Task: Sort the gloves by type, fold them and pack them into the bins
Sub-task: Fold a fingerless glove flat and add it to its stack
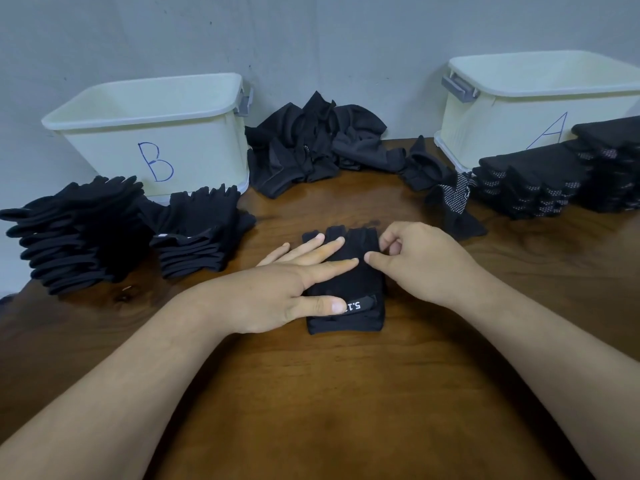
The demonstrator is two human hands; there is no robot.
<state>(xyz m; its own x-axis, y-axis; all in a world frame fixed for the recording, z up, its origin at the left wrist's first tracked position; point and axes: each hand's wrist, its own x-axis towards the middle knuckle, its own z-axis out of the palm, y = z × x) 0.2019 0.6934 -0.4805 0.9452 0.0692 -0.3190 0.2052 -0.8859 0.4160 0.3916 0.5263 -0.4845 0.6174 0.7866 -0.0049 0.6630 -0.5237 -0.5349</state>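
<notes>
**Glove lying lengthwise between our two hands, ready for its fold**

We are working on one black fingerless glove, which is lying flat at the middle of the table. Its long axis is running straight away from us, with the finger stubs at the far end and the strapped cuff at the near end. Our left hand is lying across it from the left, fingers straight and spread, thumb pressing on the cuff strap and gripping nothing. Our right hand is coming in from the right, its fingers curling round the glove's right edge near the far end and its forefinger touching the cloth beside the left forefinger. Both hands are on the glove, so we are judging that the fold will run along or across that axis.

The wooden top is looking smooth and bare around the glove. The plain folded stacks are sitting to the left, in front of bin B. The dotted stacks are sitting to the right, in front of bin A. An unsorted heap is lying between the bins, against the grey wall.
</notes>
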